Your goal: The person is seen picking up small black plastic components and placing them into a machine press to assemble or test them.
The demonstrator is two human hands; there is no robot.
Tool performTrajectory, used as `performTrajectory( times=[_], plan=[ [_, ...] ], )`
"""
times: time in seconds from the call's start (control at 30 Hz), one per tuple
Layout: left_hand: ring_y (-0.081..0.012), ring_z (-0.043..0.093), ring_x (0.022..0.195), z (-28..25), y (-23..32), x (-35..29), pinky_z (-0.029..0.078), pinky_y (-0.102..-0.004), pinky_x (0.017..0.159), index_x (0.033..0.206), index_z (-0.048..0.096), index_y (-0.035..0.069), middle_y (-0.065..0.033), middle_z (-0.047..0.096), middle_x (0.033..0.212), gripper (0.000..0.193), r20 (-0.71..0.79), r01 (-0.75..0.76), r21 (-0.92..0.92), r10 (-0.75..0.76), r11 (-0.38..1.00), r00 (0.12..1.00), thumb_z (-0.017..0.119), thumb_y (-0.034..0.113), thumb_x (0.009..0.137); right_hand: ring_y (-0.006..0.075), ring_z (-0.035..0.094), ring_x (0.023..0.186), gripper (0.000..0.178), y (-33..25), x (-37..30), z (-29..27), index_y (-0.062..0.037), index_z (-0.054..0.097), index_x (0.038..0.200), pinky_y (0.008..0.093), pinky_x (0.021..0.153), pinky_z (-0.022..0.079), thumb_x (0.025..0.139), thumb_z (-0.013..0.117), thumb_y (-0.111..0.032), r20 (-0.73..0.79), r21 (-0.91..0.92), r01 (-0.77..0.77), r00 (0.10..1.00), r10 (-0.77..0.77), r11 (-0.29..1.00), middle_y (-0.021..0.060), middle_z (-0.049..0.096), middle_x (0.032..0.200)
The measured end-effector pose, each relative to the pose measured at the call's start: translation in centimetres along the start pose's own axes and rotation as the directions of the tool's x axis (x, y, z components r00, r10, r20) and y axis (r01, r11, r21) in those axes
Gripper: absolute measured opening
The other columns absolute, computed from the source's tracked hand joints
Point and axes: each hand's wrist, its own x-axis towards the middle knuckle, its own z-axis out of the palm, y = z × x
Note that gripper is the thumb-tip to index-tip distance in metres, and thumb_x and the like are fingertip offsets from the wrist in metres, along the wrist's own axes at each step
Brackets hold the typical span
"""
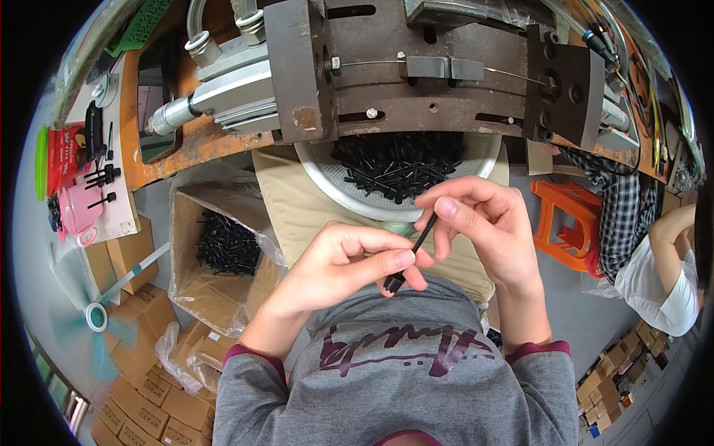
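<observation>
— Workshop floor [565,305] grey below, orange bench [193,145] up top. Anything in the hands?

— Thin black rod [413,253], slanted, over the lap. Left hand [338,267] curled shut on its lower end, thumb and forefinger pinching near the thicker black tip. Right hand [487,230] clamped on the upper end, fingertips pressed round it. Both hands close together, almost touching at the rod.

— And just past them?

— White round basket [327,175] resting on the knees, heaped with more black rods [398,167]. Beige apron or cloth [297,204] spread under it. Grey sweatshirt [401,372] with dark red cuffs filling the bottom of the view.

— Above the basket?

— Heavy rust-brown metal press frame [416,67] mounted on the bench, silver cylinder [223,97] sticking out to its left.

— To the left?

— Open cardboard box [190,245] lined with clear plastic, another pile of black rods inside. More cardboard boxes [149,401] stacked lower left. Pink cup [78,212] and red packet [67,152] on a side shelf, teal fan [93,320] beneath.

— To the right?

— Orange plastic stool [569,219], and another person [654,267] in a white top and checked sleeve, arm bent, well apart from the hands.
</observation>
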Motion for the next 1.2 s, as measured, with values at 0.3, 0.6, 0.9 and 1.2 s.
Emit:
performTrajectory(
  times=[0.3, 0.6, 0.9, 1.2],
  plan=[
    [-0.0118, 0.068, 0.086, 1.3, 0.8, -0.8, 0.051, -0.0221, 0.067, 0.113, 0.066, -0.001, -0.0087, 0.073, 0.091, 0.022, 0.009, -0.038, -0.091, 0.039, 0.995, 0.999, 0.055, 0.012, 0.099, 0.0091, 0.062, 0.057, 0.016, -0.7, -0.6, 0.5, 0.0053, 0.069, 0.100, 0.0214, 0.051, 0.050, 0.091, 0.068, -0.007, -0.049, 0.026, 0.065, 0.997, -0.064, 0.998, 0.0096, 0.071, 0.081],
    [-0.0194, 0.072, 0.086, 3.3, 1.3, -1.2, 0.057, -0.0263, 0.073, 0.107, 0.068, -0.005, -0.0120, 0.073, 0.093, 0.017, -0.243, -0.238, 0.352, 0.334, 0.905, 0.911, 0.062, -0.003, 0.091, 0.0062, 0.059, 0.060, 0.014, -0.6, -0.7, 1.5, 0.0036, 0.069, 0.100, 0.0199, 0.052, 0.048, 0.092, 0.066, -0.007, -0.077, 0.052, 0.112, 0.991, -0.108, 0.992, 0.0079, 0.070, 0.080],
    [-0.0100, 0.069, 0.079, 4.0, 1.9, -1.8, 0.054, -0.0224, 0.068, 0.099, 0.070, -0.003, -0.0086, 0.074, 0.086, 0.011, -0.237, -0.239, 0.384, 0.345, 0.892, 0.908, 0.064, 0.003, 0.092, 0.0083, 0.057, 0.057, 0.011, -1.9, -0.6, 2.9, 0.0064, 0.066, 0.095, 0.0198, 0.051, 0.045, 0.094, 0.062, -0.004, -0.154, 0.002, 0.291, 0.945, -0.287, 0.957, 0.0122, 0.068, 0.084],
    [-0.0089, 0.056, 0.053, 5.4, 4.1, -1.2, 0.044, -0.0243, 0.049, 0.086, 0.071, 0.001, -0.0045, 0.065, 0.068, 0.006, -0.217, -0.545, 0.657, 0.823, 0.521, 0.526, 0.072, 0.003, 0.081, 0.0040, 0.045, 0.046, 0.015, -6.0, 1.7, 4.5, 0.0014, 0.057, 0.091, 0.0163, 0.040, 0.037, 0.098, 0.057, -0.013, -0.096, -0.038, 0.585, 0.805, -0.586, 0.810, 0.0071, 0.054, 0.080]
  ],
)
